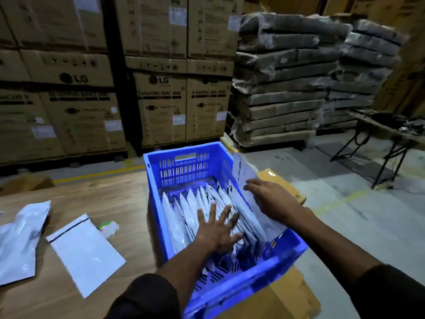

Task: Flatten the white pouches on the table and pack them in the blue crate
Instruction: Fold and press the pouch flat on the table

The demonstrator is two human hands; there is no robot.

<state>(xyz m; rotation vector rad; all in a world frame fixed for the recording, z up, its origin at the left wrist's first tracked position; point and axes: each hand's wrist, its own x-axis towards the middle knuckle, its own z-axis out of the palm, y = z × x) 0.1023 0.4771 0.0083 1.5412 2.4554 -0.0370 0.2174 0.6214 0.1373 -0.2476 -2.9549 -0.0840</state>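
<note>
Left hand (217, 229), fingers spread flat, presses the row of white pouches (184, 212) standing in the blue crate (184, 166) while the right hand (268, 196), fingers extended, lays another pouch (247, 199) against the right wall; recommend sliding it fully down, edges aligned.

- Left hand (217, 229): we find its palm hiding the middle of the pouch row (184, 210) in the blue crate (184, 166).
- Puffed pouch (18, 238), table's (103, 199) left: cut off by the frame edge.
- Small colourful item (108, 227) beside the flat pouch (87, 254): too blurred for us to identify.
- Brown carton (287, 295) under the crate: mostly hidden.
- Carton labels (178, 16) behind: small print unreadable to us.
- Side bench (391, 130), right: dark clutter indistinct, cropped.
</note>
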